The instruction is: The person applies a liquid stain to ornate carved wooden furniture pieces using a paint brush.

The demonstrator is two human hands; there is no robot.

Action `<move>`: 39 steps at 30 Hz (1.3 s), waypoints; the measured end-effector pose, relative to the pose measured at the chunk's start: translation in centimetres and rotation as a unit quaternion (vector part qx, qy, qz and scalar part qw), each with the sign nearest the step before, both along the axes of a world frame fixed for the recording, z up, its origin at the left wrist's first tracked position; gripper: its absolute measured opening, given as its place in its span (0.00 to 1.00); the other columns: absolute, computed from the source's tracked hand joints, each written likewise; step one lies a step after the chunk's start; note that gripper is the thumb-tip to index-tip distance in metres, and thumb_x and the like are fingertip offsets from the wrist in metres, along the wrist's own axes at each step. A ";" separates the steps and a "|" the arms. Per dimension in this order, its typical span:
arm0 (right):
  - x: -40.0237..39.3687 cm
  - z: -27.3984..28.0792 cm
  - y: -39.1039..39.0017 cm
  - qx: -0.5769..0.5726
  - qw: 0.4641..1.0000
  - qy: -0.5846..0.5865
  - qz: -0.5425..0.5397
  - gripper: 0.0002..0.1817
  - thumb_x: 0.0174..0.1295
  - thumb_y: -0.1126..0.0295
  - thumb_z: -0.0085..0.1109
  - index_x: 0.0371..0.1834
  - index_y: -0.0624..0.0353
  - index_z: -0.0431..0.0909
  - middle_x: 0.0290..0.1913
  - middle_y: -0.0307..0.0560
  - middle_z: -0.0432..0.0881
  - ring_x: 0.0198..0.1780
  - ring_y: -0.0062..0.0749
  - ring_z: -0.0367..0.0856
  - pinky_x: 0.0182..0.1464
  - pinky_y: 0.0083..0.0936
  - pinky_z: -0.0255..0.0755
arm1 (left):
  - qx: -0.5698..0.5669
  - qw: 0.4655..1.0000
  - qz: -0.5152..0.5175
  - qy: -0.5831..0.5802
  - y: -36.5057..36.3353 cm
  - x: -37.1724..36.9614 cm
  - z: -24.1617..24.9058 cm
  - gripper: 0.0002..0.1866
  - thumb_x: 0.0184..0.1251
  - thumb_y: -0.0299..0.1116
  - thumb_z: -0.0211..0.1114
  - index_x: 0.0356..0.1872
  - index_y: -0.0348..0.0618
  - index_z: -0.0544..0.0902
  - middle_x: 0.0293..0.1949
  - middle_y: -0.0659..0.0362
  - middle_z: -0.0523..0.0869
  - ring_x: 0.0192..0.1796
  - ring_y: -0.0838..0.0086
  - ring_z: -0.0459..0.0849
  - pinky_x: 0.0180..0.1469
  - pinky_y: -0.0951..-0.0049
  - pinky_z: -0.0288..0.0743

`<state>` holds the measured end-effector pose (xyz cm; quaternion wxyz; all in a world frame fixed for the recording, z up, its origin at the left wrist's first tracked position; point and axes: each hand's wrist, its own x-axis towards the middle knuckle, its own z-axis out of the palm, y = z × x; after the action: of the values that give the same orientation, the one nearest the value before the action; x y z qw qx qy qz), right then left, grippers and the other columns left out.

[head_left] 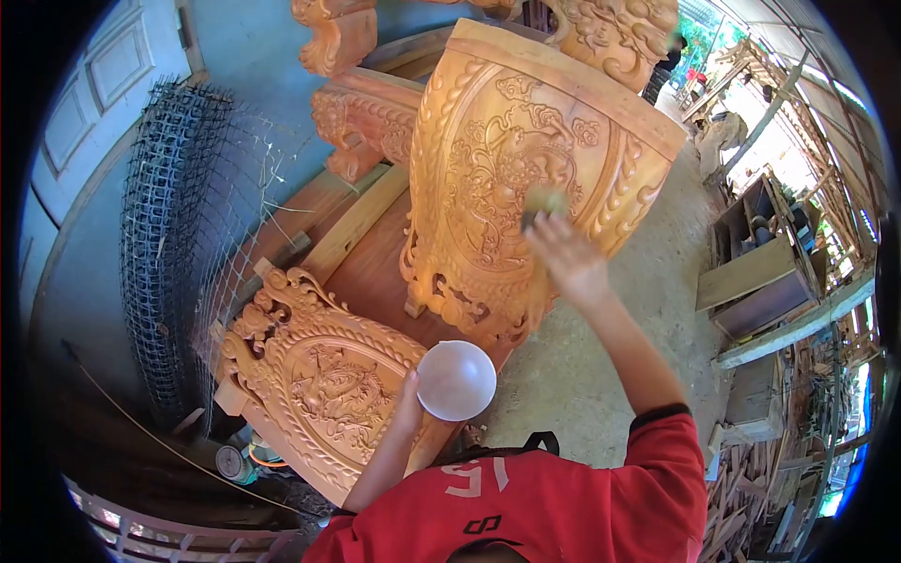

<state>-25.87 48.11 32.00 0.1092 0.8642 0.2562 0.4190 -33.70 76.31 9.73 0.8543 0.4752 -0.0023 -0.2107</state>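
Note:
My left hand [408, 405] grips a white bowl [457, 380] by its left rim, above the lower carved panel. Light reflects inside the bowl. My right hand [568, 258] reaches forward with its fingers against a small yellowish-green pad [544, 200], dark on its lower side and smeared by motion. This pad overlaps the right part of the dragon relief on a large carved wooden panel [601, 113], which stands tilted in front of me. Below and left, a second carved wooden panel [310, 375] with a scrolled edge lies near my left forearm.
A roll of black plastic mesh [169, 253] leans against the blue wall [253, 56] at left. More carved furniture parts [361, 117] stand behind the panels. Along the right are the concrete floor [648, 310], a wooden box [760, 272] and scrap wood [741, 497]. A person [668, 58] is far back.

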 end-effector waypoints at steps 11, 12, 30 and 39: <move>-3.2 -4.6 -0.6 0.143 0.964 0.205 0.091 0.21 0.50 0.71 0.57 0.51 0.53 0.74 0.50 0.44 0.79 0.52 0.31 0.77 0.61 0.44 0.58 | -0.364 0.924 -0.097 0.072 1.0 -0.4 3.4 0.39 0.63 0.66 0.31 0.63 0.45 0.63 0.59 0.54 0.70 0.61 0.58 0.69 0.58 0.50 0.67; -3.1 -3.5 -0.7 0.127 0.972 0.181 0.076 0.21 0.50 0.71 0.56 0.51 0.54 0.74 0.51 0.43 0.78 0.52 0.31 0.77 0.62 0.44 0.58 | -0.361 0.924 -0.099 0.073 0.9 -0.3 2.6 0.39 0.63 0.66 0.31 0.63 0.45 0.63 0.59 0.54 0.70 0.61 0.58 0.69 0.58 0.50 0.67; -5.7 -11.7 0.5 0.001 0.971 0.238 0.006 0.20 0.55 0.71 0.50 0.53 0.47 0.72 0.56 0.37 0.75 0.57 0.26 0.73 0.67 0.60 0.38 | -0.401 0.910 -0.019 0.103 0.8 1.9 2.9 0.43 0.52 0.71 0.49 0.65 0.56 0.58 0.63 0.57 0.65 0.62 0.56 0.66 0.52 0.43 0.69; -2.5 -4.1 -1.0 0.137 0.976 0.166 0.023 0.19 0.54 0.67 0.59 0.51 0.45 0.76 0.44 0.34 0.82 0.43 0.21 0.81 0.70 0.44 0.40 | -0.451 0.884 -0.066 0.106 -0.5 2.5 5.0 0.37 0.56 0.63 0.53 0.62 0.50 0.64 0.60 0.48 0.67 0.63 0.44 0.61 0.53 0.40 0.69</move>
<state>-28.37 47.11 27.89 -0.0640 0.9223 0.2305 0.3036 -31.20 75.80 14.70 0.9557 0.0118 -0.0374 -0.2918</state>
